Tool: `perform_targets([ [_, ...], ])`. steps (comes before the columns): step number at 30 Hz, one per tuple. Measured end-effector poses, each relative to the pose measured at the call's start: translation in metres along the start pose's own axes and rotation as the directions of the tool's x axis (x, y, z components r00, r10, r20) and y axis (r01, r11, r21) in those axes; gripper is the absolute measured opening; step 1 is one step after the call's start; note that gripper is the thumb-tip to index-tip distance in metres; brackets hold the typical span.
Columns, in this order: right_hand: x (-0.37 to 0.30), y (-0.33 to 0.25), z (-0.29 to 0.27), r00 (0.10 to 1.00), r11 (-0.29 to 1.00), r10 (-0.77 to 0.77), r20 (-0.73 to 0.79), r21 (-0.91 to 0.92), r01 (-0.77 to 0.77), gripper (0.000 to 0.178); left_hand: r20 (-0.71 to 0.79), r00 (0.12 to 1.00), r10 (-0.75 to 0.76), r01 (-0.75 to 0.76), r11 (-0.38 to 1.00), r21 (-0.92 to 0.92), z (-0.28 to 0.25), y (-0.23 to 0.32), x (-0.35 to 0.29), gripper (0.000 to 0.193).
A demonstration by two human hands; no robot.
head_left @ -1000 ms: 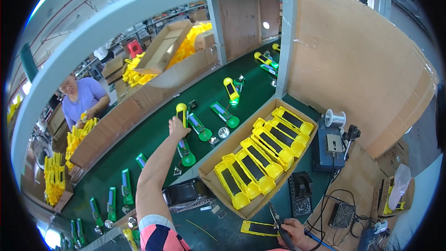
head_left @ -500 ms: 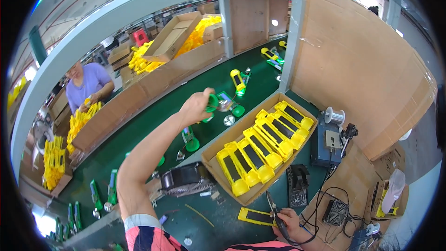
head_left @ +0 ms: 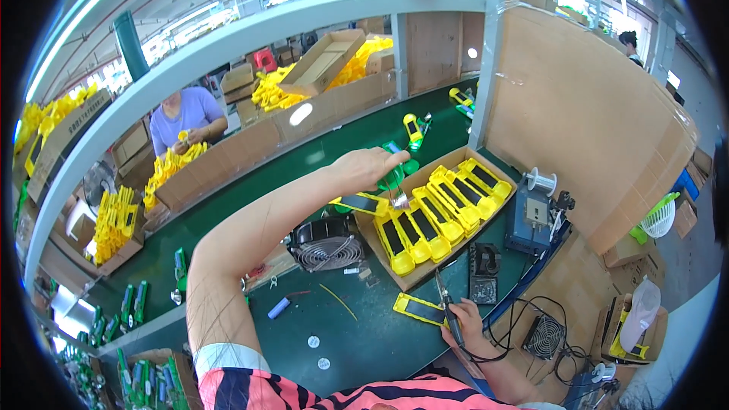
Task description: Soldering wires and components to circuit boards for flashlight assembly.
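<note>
Cardboard box: my landmark, lined with yellow frames with dark panels lying side by side, leaving little slack between its walls.
Left hand: mine, reaching over the box's far long edge, fingers pinching a green plastic lamp part; a shiny piece hangs below it, above that edge.
Overhanging frame: one yellow panel frame juts out past the box's left end, under my left hand; whether my fingers touch it I cannot tell.
Right hand: mine, on the near side of the box, closed round a soldering iron, its tip just beside the near wall.
Loose frame: a single yellow panel frame flat on the tabletop, nearer me than the box, its right end at my right fingers.
Tight sides: a black fan close off the box's left end; a black tray and blue soldering station along its right.
Elbow room: widest left of the box and nearer me, where a thin yellow wire and blue cylinder lie well apart.
Beyond the box: the green conveyor belt.
</note>
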State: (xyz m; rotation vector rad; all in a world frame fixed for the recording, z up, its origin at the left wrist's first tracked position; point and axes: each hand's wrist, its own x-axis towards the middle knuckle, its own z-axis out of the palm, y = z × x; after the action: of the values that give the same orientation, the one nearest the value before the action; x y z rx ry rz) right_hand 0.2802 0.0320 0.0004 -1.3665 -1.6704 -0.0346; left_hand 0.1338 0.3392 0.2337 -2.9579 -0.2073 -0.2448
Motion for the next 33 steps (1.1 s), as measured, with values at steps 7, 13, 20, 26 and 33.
perform_targets([
  [7, -0.01, -0.002, -0.002, 1.0, 1.0, 0.029, -0.008, -0.011, -0.029, 0.051, -0.156, 0.976, -0.152, 0.154, 0.988, -0.002, 0.023, -0.067, 0.042, 0.073],
  [13, -0.005, -0.01, -0.01, 0.988, 0.991, 0.13, 0.082, 0.009, -0.132, 0.047, -0.156, 0.766, -0.623, 0.49, 0.724, -0.486, 0.15, -0.105, 0.056, 0.057],
  [20, 0.003, -0.008, -0.012, 0.982, 0.987, 0.16, 0.102, 0.011, -0.162, 0.045, -0.126, 0.392, -0.911, 0.46, 0.313, -0.831, 0.149, -0.127, 0.082, 0.046],
  [26, 0.004, -0.008, -0.012, 0.986, 0.992, 0.12, 0.112, 0.027, -0.124, 0.048, -0.268, 0.769, -0.58, 0.45, 0.79, -0.417, 0.035, -0.079, 0.059, 0.056],
  [33, -0.005, 0.0, -0.01, 0.998, 0.999, 0.044, 0.043, 0.018, -0.044, 0.053, 0.152, 0.987, 0.056, -0.052, 0.998, -0.025, -0.048, 0.125, -0.02, 0.076],
])
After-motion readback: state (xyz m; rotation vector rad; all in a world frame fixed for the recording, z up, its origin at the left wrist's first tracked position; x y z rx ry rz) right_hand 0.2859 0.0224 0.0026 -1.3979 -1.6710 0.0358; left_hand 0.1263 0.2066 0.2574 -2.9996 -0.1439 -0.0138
